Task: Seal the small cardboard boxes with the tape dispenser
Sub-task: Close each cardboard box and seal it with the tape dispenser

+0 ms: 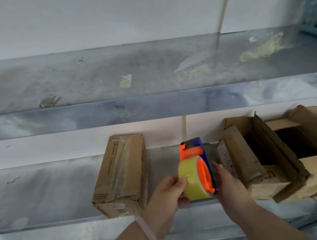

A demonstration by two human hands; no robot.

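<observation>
We hold the dispenser (195, 171) in both hands over the front of the shelf (44, 190), between a sealed box (120, 173) on the left and an open box (234, 147) on the right. Our left hand (166, 194) keeps a closed grip on the yellow tape roll, thumb on top and fingers curled beneath. Our right hand (227, 184) lies flat against the blue side, fingers straight (the thumb is hidden), its grip open. A second open box (309, 126) stands just beyond the first. Tape scraps (125, 80) lie on the upper shelf (72, 76).
</observation>
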